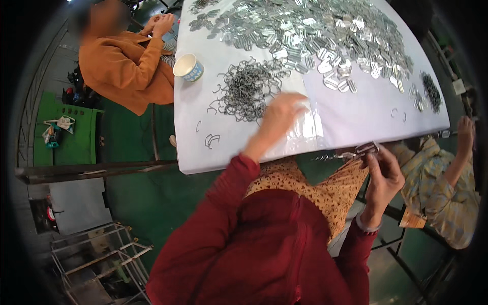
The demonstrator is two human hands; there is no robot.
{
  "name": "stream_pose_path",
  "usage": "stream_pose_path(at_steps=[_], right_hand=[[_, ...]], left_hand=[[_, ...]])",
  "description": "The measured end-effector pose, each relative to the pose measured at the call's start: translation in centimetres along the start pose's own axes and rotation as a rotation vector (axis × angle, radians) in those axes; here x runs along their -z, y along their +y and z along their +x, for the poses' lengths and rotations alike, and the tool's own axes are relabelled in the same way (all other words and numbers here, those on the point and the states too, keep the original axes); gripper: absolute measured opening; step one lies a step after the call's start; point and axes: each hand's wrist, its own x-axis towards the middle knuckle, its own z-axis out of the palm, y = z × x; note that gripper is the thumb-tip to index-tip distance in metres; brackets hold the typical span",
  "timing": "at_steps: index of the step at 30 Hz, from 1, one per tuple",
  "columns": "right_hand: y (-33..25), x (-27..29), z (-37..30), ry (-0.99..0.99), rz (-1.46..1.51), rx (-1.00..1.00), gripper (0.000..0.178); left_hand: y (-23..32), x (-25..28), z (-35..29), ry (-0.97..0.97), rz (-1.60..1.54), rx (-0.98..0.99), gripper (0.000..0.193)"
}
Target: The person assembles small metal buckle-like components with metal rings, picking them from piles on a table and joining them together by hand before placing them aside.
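Observation:
My left hand (281, 118) is over the white table, beside a heap of dark bent wire hooks (246, 89). Its fingers are smeared by motion, so I cannot see whether they hold anything. Off the table's near edge, my right hand (384, 175) pinches a small shiny metal piece (367, 148) between thumb and fingers. A thin, twisted-looking metal part (333, 157) extends leftward from that piece; its exact kind is unclear. Several loose wire hooks (212, 140) lie near the table's left front. Flat oval slotted metal plates (333, 79) spread across the far side in a large pile.
A paper cup (188, 67) stands at the table's left edge. Clear plastic (305, 129) lies by my left hand. A smaller dark wire heap (431, 92) is at the right edge. A person in an orange jacket (119, 66) is at left; another in a checked shirt (439, 188) at right.

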Motion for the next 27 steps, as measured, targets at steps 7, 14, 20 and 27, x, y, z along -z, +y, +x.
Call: stream_pose_path(at_steps=[7,14,20,27], right_hand=[[-0.3,-0.5,0.7,-0.023,0.041,-0.011,0.023],[-0.3,0.2,1.2,0.004,-0.055,-0.031,0.020],[-0.1,1.2,2.5,0.009,-0.037,0.014,0.021],[-0.1,2.4,3.6,0.021,0.091,0.058,0.023]], left_hand=[[-9.9,2.2,0.7,-0.271,0.490,0.015,0.010],[-10.1,1.8,2.4,-0.001,0.378,-0.052,0.008],[-0.9,0.0,4.5,-0.037,-0.223,0.131,0.015],[12.5,-2.3,5.6,-0.159,-0.848,-0.114,0.017]])
